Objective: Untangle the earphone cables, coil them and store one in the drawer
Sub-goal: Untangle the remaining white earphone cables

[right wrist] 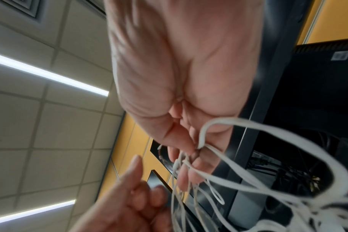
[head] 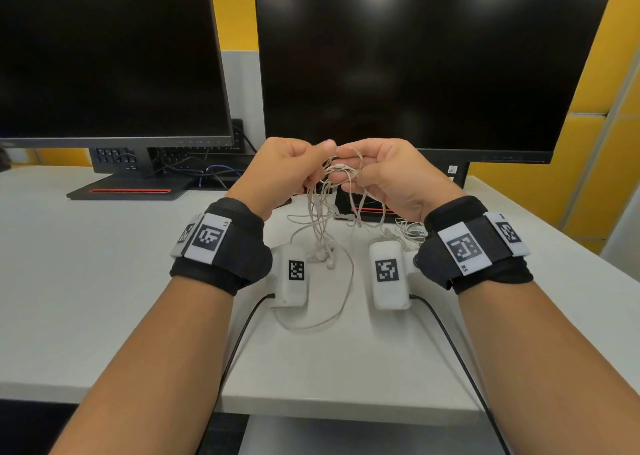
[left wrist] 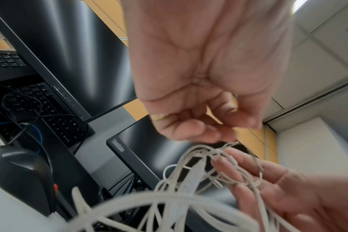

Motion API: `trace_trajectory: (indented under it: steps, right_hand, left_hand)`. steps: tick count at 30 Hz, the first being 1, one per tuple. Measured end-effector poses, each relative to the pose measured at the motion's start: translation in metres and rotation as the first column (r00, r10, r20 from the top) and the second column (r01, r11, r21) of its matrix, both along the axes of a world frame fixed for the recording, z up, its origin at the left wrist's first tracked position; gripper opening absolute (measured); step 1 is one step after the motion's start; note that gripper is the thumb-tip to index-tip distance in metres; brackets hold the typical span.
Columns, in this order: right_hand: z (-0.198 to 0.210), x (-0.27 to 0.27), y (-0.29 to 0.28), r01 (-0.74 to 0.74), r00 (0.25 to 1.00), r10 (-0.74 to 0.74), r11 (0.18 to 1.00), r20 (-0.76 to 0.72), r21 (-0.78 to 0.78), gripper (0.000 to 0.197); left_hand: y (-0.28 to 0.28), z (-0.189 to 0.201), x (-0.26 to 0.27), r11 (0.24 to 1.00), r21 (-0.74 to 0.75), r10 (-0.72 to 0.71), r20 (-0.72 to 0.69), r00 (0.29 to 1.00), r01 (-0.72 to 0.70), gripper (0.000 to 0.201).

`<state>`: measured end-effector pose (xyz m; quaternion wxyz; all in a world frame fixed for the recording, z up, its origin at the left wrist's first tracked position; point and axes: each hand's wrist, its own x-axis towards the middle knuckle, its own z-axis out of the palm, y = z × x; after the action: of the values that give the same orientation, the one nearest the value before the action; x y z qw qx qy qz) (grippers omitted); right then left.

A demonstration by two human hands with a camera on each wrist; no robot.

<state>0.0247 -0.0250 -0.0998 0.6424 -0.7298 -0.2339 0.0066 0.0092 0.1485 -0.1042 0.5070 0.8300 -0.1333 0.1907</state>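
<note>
Pinching the tangled earphone cables [head: 341, 172] with both left hand [head: 287, 170] and right hand [head: 388, 174], above the desk [head: 104, 264]. Best to tease loops apart gently, never yanking knots tighter.

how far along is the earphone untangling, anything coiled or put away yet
Early stage. Nothing looks done: the earphone cables are one tangle, with earbuds and loose loops trailing on the desk. In hand: the left hand and right hand both pinch strands at the top of the knot, held above the desk. Left: separating them, coiling each, and storing one in the drawer, which no view shows.
</note>
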Motion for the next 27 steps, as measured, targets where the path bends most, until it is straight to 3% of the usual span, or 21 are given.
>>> trace_trajectory:
  steps: [2,6,10,14,20,24,27]
  right_hand:
    - [0.0005,-0.001,0.0,-0.023,1.0,0.023,0.999,0.007,0.028,0.044]
    - [0.001,-0.0021,0.0002,-0.027,0.999,0.026,0.998,0.028,0.049,0.04]
    - [-0.0019,0.0009,0.0013,0.122,0.988,-0.111,0.986,0.105,-0.109,0.028]
    - [-0.0024,0.0035,0.0028,0.248,0.961,-0.212,0.946,0.179,-0.208,0.024]
    - [-0.0018,-0.0008,0.0022,0.231,0.963,-0.181,0.937,0.202,-0.261,0.01]
    - [-0.0015,0.0002,0.002,0.284,0.951,-0.223,0.905,0.214,-0.318,0.018]
    - [-0.001,0.0005,0.0023,0.312,0.947,-0.26,0.89,0.19,-0.334,0.022]
  left_hand:
    - [0.0013,-0.003,0.004,0.999,0.031,0.038,0.017,0.999,-0.038,0.031]
    - [0.0,-0.0036,0.0019,0.996,0.092,0.01,-0.068,0.998,-0.004,0.019]
    - [0.0019,-0.0007,-0.001,0.996,0.092,0.027,-0.043,0.999,-0.023,0.004]
    - [-0.0002,-0.0011,-0.0002,0.996,0.081,0.025,-0.017,1.0,-0.023,0.009]
    - [0.0024,-0.0013,0.0028,1.0,-0.002,0.028,0.026,0.999,-0.028,0.014]
    - [0.0036,-0.0022,0.0052,0.994,-0.085,0.08,0.087,0.993,-0.073,0.014]
    - [0.0059,-0.001,0.0064,0.969,-0.243,0.071,0.09,0.993,-0.047,0.017]
